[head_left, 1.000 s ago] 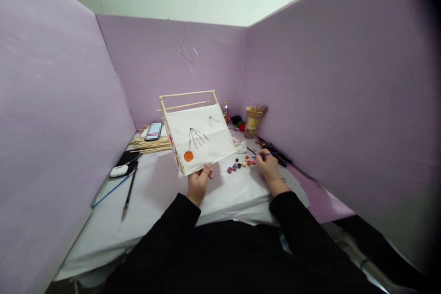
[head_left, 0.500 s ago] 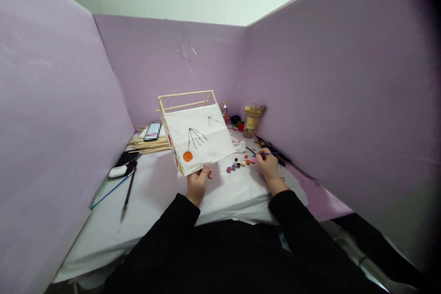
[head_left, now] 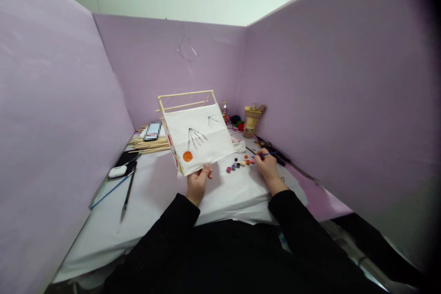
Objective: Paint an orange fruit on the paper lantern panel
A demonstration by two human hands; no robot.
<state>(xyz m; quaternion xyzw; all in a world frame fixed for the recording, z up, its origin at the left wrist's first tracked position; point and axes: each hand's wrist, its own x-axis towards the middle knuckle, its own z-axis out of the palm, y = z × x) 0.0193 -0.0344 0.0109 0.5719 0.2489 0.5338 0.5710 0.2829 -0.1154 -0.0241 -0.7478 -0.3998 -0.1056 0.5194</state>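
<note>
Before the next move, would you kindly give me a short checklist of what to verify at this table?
1. White-covered frame held: ok, the left hand grips its lower edge; it is tilted.
2. Blue brush in hand: ok, the right hand pinches it.
3. Paints close by: ok, they lie on the table beside the right hand.
4. Paint on the held brush's tip: cannot tell, too small to see.
5. Orange circle on the panel dry: cannot tell from the picture.
6. Dark brush out of the way: ok, it lies at the left, apart from both hands.
</note>
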